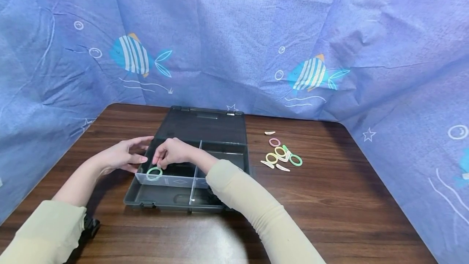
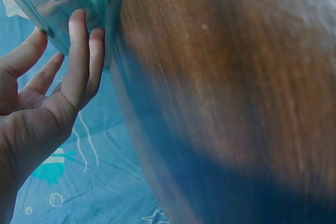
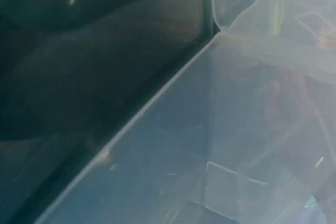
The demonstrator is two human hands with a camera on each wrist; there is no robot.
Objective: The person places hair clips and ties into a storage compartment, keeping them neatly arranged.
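The right hand [image 1: 172,151] pinches a green ring [image 1: 154,168] at the divider [image 1: 170,181] in the box's [image 1: 159,195] left part. The left hand [image 1: 122,155], fingers spread, touches the box's left side without grasping.

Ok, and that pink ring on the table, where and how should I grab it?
I'd pinch the pink ring by its left rim, coming down from the left: it appears to lie flat, with open table on that side, while a yellow ring sits close on the near side and a white clip lies beyond.
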